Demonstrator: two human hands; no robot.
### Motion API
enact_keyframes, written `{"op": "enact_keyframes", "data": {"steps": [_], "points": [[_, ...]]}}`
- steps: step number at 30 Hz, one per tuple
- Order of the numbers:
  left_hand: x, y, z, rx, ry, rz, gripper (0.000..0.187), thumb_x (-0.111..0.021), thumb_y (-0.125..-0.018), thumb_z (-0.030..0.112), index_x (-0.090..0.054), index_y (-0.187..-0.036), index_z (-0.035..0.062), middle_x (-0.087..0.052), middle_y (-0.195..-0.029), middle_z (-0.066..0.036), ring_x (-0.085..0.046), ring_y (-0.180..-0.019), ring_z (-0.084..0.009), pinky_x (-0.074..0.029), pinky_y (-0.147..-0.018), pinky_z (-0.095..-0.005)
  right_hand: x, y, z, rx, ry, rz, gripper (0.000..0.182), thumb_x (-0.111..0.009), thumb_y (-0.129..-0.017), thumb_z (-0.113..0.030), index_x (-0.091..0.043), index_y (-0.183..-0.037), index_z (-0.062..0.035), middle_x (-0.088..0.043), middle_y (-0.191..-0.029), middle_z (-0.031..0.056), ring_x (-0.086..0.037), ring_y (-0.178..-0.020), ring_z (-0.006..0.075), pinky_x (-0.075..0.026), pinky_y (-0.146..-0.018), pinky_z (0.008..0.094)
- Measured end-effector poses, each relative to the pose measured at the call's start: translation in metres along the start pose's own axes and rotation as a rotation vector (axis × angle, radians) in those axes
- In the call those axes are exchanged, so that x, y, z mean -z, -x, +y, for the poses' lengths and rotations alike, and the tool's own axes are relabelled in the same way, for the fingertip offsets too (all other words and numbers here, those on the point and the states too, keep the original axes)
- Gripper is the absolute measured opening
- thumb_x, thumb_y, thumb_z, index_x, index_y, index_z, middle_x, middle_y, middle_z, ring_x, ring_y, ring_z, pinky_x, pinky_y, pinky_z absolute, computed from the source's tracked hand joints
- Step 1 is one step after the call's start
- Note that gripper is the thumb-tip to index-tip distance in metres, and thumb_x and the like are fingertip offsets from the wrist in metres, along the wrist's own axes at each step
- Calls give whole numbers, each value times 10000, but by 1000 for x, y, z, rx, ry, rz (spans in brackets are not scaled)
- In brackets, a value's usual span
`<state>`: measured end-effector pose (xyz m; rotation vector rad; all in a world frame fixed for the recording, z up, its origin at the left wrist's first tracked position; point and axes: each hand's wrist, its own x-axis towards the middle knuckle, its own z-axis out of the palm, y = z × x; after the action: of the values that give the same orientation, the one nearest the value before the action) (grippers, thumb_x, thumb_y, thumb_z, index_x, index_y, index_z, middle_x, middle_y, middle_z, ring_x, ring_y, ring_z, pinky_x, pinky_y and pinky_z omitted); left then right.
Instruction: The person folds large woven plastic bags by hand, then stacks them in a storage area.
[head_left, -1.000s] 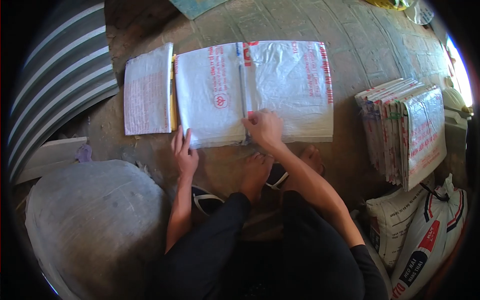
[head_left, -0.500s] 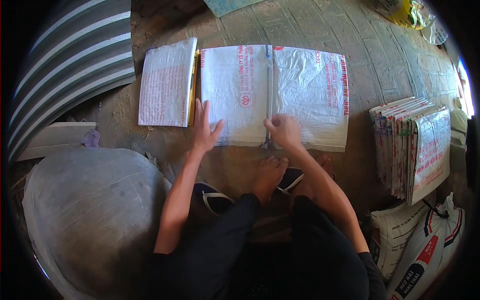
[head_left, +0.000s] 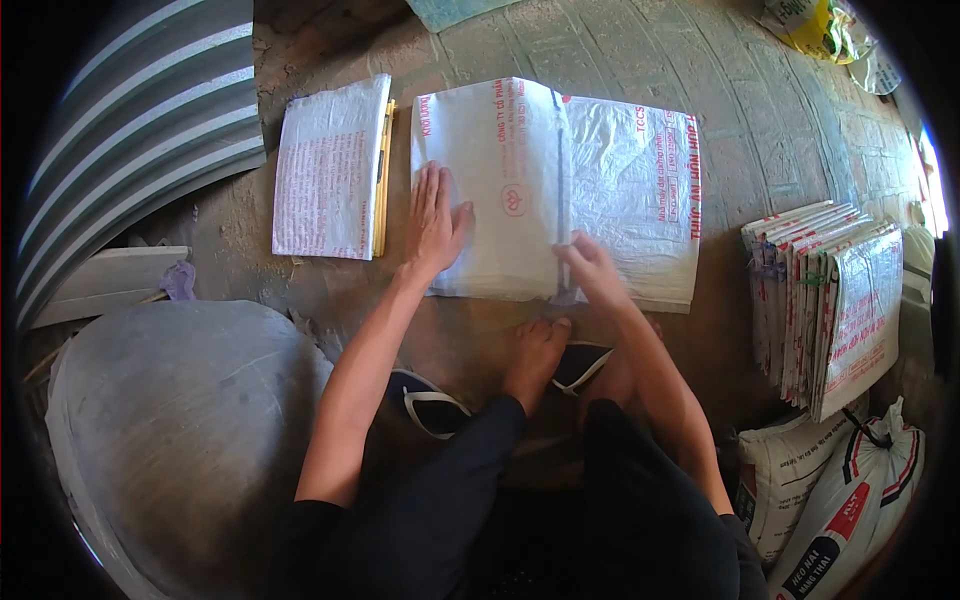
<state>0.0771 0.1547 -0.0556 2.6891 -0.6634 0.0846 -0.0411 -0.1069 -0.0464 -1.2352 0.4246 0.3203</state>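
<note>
A white woven plastic sack (head_left: 490,235) with red print lies folded on the floor in front of me, with a crease down its middle. My left hand (head_left: 435,225) rests on its left part, fingers stretched out and flat along the left edge. At the lower end of the crease, my right hand (head_left: 595,270) is closed, with its thumb and forefinger pinching the fold; it is slightly blurred. Left of the sack lies a small pile of folded sacks (head_left: 328,175), white on top with yellow edges beneath.
A stack of folded sacks (head_left: 865,300) stands at right, above filled bags (head_left: 850,510). A large grey rounded object (head_left: 190,430) sits at lower left, below corrugated sheeting (head_left: 150,120). My feet (head_left: 540,365) and sandals (head_left: 430,405) are close below the sack.
The sack has shifted right, away from the small pile, and its left part now bows up at the top edge. My left hand has moved right and up onto it; my right hand follows the crease rightward.
</note>
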Motion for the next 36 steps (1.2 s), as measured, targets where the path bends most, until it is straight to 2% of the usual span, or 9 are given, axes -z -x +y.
{"op": "enact_keyframes", "data": {"steps": [1, 4, 10, 13, 16, 22, 28, 31, 36], "points": [[0, -1, -1, 14, -22, 2, 655, -516, -996, 301, -320, -1492, -79, -238, -1597, -273, -221, -1489, -419, -182, -1221, -494, -5, 1, -1, 12, 15, -28, 201, -666, -949, -271, -598, -918, -85, -561, -747, -68, -441, -655, 24, -361, -595, 228], [5, 0, -9, 35, -70, 9, 618, -487, -1005, 287, -333, -1494, -60, -247, -1603, -246, -221, -1493, -398, -185, -1222, -492, -13, 4, -7, 6, 339, 63, 298, -706, -917, -338, -623, -929, -52, -624, -761, -31, -495, -681, 43, -409, -624, 248], [14, 11, -30, 44, -34, 24, 578, -413, -1037, 262, -305, -1521, -34, -227, -1620, -214, -230, -1494, -378, -201, -1223, -473, -17, 6, -22, -80, 408, 67, 384, -726, -874, -417, -668, -892, -38, -714, -811, 30, -582, -699, 91, -457, -659, 290], [16, 14, -38, 43, -109, -4, 583, -395, -1044, 265, -280, -1533, -32, -209, -1628, -211, -222, -1498, -376, -201, -1224, -467, -18, -3, -1, 54, 642, 108, 429, -728, -842, -447, -672, -930, -32, -747, -867, 91, -652, -675, 185, -483, -669, 358], [17, 14, -42, 31, -96, -21, 590, -391, -1041, 257, -265, -1537, -36, -191, -1633, -212, -207, -1502, -383, -192, -1227, -468, -21, 0, 1, 25, 731, 145, 434, -724, -821, -453, -674, -959, -45, -749, -869, 106, -665, -787, 271, -461, -757, 437], [18, 13, -44, 22, -148, -71, 625, -417, -1020, 270, -257, -1536, -47, -175, -1635, -223, -174, -1511, -388, -164, -1234, -467, -27, 1, 16, 148, 740, 243, 356, -728, -842, -399, -671, -967, -70, -737, -812, 48, -572, -980, 265, -333, -875, 461], [20, -25, -47, -2, -223, -80, 701, -453, -1009, 355, -252, -1525, -75, -165, -1630, -247, -160, -1517, -376, -133, -1242, -457, -36, 4, 9, 128, 809, 268, 343, -727, -860, -379, -665, -1023, -83, -741, -824, 33, -578, -960, 249, -318, -878, 466], [12, -47, -52, 25, -229, -98, 744, -431, -1023, 413, -204, -1540, -71, -119, -1638, -251, -115, -1529, -364, -106, -1247, -445, -42, 6, 11, 181, 879, 338, 336, -723, -863, -369, -662, -1045, -93, -738, -812, 23, -579, -957, 246, -312, -879, 466], [1, -49, -56, 34, -212, -62, 768, -404, -1027, 448, -182, -1546, -74, -96, -1640, -257, -84, -1534, -364, -89, -1250, -438, -45, 11, 5, 234, 880, 366, 425, -724, -856, -321, -596, -1216, -135, -704, -756, 1, -585, -943, 244, -319, -859, 470]]}}
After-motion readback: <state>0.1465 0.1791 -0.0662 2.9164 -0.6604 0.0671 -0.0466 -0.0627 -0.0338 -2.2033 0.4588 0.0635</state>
